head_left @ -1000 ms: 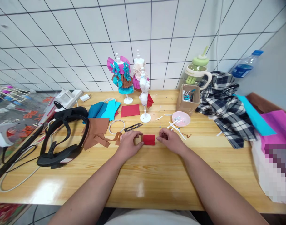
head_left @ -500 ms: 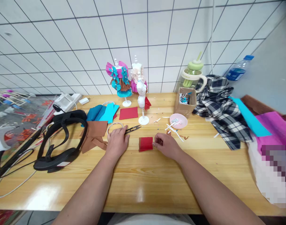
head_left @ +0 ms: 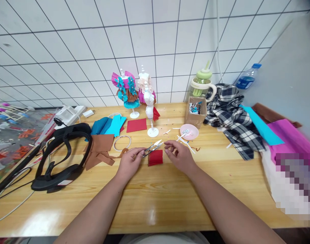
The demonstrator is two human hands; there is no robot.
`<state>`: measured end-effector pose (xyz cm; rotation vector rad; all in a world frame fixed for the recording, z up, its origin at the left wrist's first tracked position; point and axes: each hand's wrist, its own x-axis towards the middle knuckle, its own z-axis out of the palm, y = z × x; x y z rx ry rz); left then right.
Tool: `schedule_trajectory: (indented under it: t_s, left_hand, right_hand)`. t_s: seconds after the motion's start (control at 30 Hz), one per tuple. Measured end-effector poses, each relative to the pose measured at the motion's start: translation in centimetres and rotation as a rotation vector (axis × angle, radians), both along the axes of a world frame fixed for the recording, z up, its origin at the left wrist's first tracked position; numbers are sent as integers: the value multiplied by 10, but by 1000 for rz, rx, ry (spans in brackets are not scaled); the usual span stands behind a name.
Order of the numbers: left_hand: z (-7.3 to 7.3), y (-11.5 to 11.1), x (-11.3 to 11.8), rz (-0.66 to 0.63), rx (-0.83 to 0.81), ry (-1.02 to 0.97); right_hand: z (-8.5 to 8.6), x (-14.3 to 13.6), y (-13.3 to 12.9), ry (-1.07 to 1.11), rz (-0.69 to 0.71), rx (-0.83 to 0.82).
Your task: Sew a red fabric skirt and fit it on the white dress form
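Observation:
My left hand grips a pair of thread snips, their blades pointing up and to the right. Under the blades lies a folded red crepe-paper piece with a brownish left edge. My right hand hovers just right of the blade tips, its fingers apart and holding nothing. A bare white mini mannequin stands behind the red piece. Flat red paper lies to its left. A white ring rests above my left hand, beside brown paper pieces.
Two dressed mannequins stand near the tiled wall. On the right are a pink dish of small beads, white strips, a cardboard box, a green-lidded cup and plaid cloth. A black headset lies left.
My left hand has picked up the thread snips from the table and brought them over the red piece. My right hand has let go of that piece's edge and opened. The view shifted slightly.

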<state>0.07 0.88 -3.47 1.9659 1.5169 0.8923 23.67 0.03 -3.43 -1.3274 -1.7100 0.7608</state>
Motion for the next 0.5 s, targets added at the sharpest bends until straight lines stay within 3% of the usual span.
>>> schedule_trajectory:
  t_s: [0.2,0.5]
  left_hand:
    - [2,-3,4,-37,38,2]
    - [3,-3,7,-116,90,2]
  right_hand:
    - [-2,-4,0,79,-69,-23]
    - [0,-2,0,-51,-142,37]
